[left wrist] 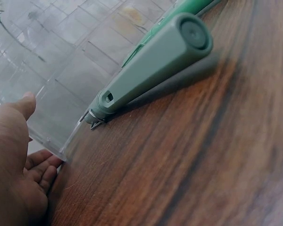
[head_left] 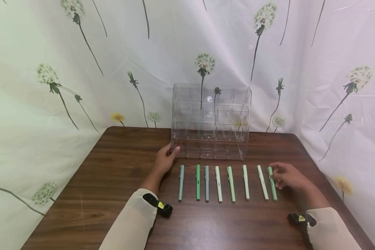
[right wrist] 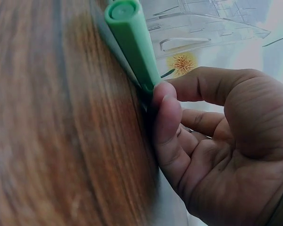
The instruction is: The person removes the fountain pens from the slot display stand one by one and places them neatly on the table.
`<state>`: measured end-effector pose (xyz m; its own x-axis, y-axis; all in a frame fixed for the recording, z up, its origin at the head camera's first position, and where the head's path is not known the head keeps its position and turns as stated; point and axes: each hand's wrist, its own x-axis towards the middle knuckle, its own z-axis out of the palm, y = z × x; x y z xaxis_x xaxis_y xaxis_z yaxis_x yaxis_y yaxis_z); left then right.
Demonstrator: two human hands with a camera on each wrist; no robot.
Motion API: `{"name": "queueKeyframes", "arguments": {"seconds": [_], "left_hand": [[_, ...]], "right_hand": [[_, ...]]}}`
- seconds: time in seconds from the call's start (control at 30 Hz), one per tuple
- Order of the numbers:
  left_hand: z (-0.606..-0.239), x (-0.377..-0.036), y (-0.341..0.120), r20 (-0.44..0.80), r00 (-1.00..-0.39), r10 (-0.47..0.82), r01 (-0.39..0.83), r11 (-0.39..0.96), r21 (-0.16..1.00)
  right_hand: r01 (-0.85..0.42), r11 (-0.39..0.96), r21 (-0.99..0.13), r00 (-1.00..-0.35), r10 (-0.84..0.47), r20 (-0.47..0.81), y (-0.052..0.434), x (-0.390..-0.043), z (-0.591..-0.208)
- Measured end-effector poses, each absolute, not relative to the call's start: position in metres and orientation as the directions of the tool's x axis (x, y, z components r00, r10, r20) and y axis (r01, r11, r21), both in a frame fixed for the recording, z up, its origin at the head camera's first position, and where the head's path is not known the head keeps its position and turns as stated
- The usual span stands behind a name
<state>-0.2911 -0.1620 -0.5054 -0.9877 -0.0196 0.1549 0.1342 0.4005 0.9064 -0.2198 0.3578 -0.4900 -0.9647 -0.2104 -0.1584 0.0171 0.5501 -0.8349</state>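
Dandelion-print cloth hung behind and beside a dark wood worktop.

Nearest the person, the right hand lay at the right end of a row of eight pens. Its fingertips pinched the rightmost green pen near the upper part of its barrel, and the pen lay flat on the wood. The neighbouring pale pen lay just beside it, untouched.

Judgement: the pen looked like light, stiff, smooth plastic. It is likely to roll or slip, so a pinch across the mid-barrel would serve best.

The left hand rested with relaxed, nearly straight fingers against the lower left corner of the clear acrylic organiser. It gripped nothing. The grey-green pen lay close by. The organiser looked rigid and probably scratch-prone, and was best steadied at its edges.

No brand, label or writing was legible on the pens or the organiser.
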Motion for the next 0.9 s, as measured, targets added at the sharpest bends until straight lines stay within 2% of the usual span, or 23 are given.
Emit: {"name": "queueKeyframes", "arguments": {"seconds": [0.63, 0.9], "left_hand": [[-0.5004, -0.2897, -0.1628, 0.158, -0.987, -0.016, 0.14, 0.382, 0.914], [-0.4996, -0.2884, -0.1591, 0.191, -0.981, -0.034, 0.163, 0.393, 0.905]], "right_hand": [[0.051, 0.505, -0.862, -0.972, -0.173, -0.159, 0.3551, -0.2227, -0.489], [0.097, 0.523, -0.847, -0.982, -0.086, -0.166, 0.359, -0.2192, -0.482]]}}
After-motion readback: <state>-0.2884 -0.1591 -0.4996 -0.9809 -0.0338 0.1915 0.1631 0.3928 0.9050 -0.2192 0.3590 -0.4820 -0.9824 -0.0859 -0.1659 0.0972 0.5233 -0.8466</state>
